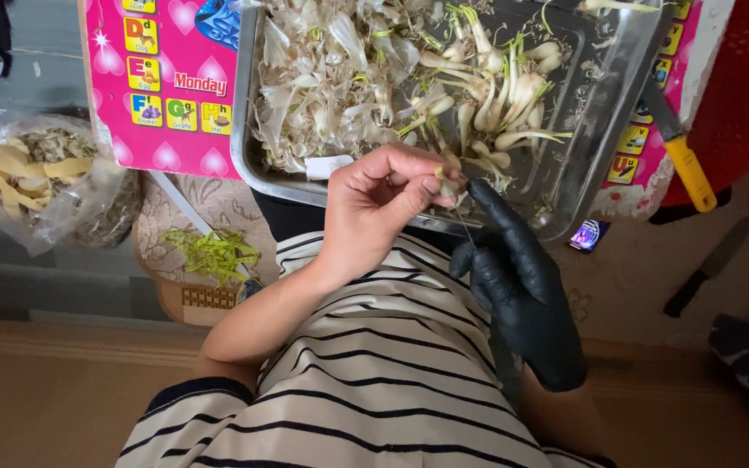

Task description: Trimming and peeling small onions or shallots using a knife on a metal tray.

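Striped shirt [374, 381] sits closest. Just above it, the bare left hand [383, 195] pinches a small garlic clove [449, 185] by the metal tray [249, 130]. The gloved right hand [517, 277] touches it, fingers mostly straight. Peeling is underway; pulling skin needs a gentle tug.

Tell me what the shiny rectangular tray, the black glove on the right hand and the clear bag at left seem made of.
The shiny rectangular tray looks like stainless steel: grey, reflective, rolled rim. The black glove on the right hand looks like thin nitrile or latex: matte sheen, tight wrinkles. The clear bag seems thin plastic film: see-through, crinkled, glinting. The bare left hand pinches a small pale bulb.
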